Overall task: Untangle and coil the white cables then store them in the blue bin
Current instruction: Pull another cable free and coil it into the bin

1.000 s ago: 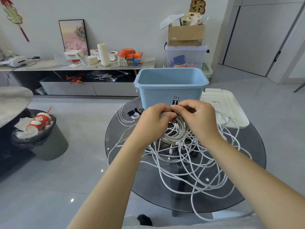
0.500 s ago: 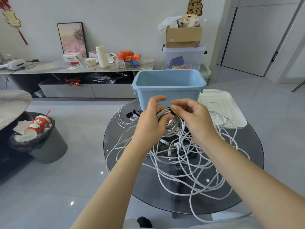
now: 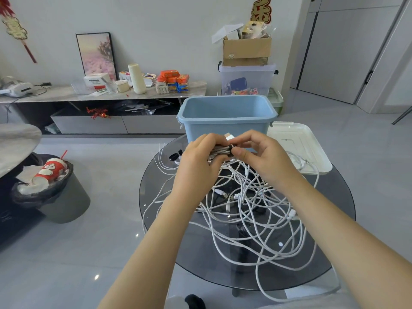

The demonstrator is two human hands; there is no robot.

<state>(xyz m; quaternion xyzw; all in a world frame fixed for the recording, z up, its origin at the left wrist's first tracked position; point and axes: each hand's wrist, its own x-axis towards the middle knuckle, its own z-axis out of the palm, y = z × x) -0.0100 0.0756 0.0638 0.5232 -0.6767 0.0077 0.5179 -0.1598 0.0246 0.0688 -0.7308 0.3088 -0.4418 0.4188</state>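
Round glass bench (image 3: 156,219) carries loose white cables (image 3: 256,215) before the blue bin (image 3: 225,121), where left hand (image 3: 198,161) and right hand (image 3: 265,155) grip a coiled cable (image 3: 219,151).

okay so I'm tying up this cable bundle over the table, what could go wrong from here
1. The coiled bundle held by your left hand and right hand may still be linked to the tangled cables; lifting it toward the blue bin could drag them.
2. One loop overhangs the glass table edge and could pull cables to the floor.
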